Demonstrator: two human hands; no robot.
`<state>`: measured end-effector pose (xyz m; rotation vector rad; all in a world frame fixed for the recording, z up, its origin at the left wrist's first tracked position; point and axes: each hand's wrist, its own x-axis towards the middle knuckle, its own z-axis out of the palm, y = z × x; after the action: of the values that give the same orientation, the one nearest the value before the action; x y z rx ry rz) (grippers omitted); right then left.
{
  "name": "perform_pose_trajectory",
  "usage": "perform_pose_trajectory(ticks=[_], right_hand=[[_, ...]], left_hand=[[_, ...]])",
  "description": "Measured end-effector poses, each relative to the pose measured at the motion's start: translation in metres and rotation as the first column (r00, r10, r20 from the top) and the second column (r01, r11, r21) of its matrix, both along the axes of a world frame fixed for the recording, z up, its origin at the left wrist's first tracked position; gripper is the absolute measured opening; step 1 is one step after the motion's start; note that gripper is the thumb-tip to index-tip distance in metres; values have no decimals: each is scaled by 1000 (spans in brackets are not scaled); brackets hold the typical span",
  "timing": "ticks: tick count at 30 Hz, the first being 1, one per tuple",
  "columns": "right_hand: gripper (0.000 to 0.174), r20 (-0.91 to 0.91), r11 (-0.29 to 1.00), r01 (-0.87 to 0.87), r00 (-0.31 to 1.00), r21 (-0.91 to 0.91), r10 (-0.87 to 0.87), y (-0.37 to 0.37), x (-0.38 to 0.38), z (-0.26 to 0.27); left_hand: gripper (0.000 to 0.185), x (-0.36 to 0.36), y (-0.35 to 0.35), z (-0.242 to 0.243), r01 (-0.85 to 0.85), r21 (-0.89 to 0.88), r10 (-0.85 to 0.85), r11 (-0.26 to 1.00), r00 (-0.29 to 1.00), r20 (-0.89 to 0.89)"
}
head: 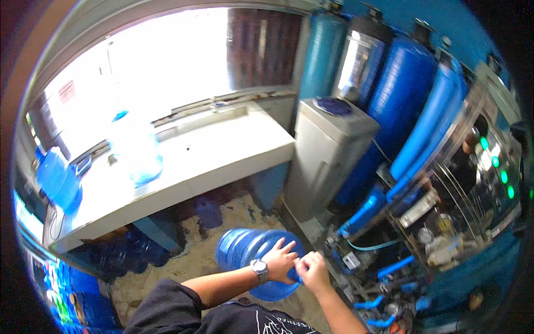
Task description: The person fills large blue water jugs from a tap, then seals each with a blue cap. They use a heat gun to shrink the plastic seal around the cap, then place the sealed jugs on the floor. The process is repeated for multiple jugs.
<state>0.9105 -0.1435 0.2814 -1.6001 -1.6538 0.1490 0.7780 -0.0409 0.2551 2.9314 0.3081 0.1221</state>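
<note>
A large blue plastic water bottle (238, 250) is in front of my body, above the floor, tilted on its side. My left hand (280, 261), with a metal wristwatch (259, 267) at its wrist, lies on the bottle with its fingers spread. Close beside it, my right hand (311, 269) is curled at the bottle's right end, by a small blue part. What exactly its fingers grip is hidden.
Left, a white counter with a sink (217, 146) holds a clear bottle (139, 154) and a blue container (58, 179). Right stand a grey tank (329, 154), tall blue cylinders (400, 79), and blue pipes (367, 213) beside a metal panel. Bottles (121, 250) lie under the counter.
</note>
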Motion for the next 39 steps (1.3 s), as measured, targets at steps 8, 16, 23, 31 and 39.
perform_pose_trajectory(ticks=[8, 16, 23, 31, 39], right_hand=[[24, 297, 803, -319, 937, 503, 185, 150, -43, 176], [24, 11, 838, 23, 999, 545, -35, 193, 25, 254], [28, -372, 825, 208, 928, 526, 3, 268, 123, 234], [28, -456, 894, 146, 887, 423, 71, 400, 142, 202], [27, -597, 895, 364, 788, 256, -149, 471, 129, 179]], left_hand=[[70, -61, 135, 118, -356, -126, 371, 926, 793, 483], [52, -145, 275, 86, 319, -910, 962, 266, -148, 229], [53, -143, 351, 37, 754, -620, 973, 217, -115, 201], [57, -109, 429, -4, 738, -652, 981, 174, -186, 52], [61, -89, 512, -50, 752, -656, 987, 68, -145, -64]])
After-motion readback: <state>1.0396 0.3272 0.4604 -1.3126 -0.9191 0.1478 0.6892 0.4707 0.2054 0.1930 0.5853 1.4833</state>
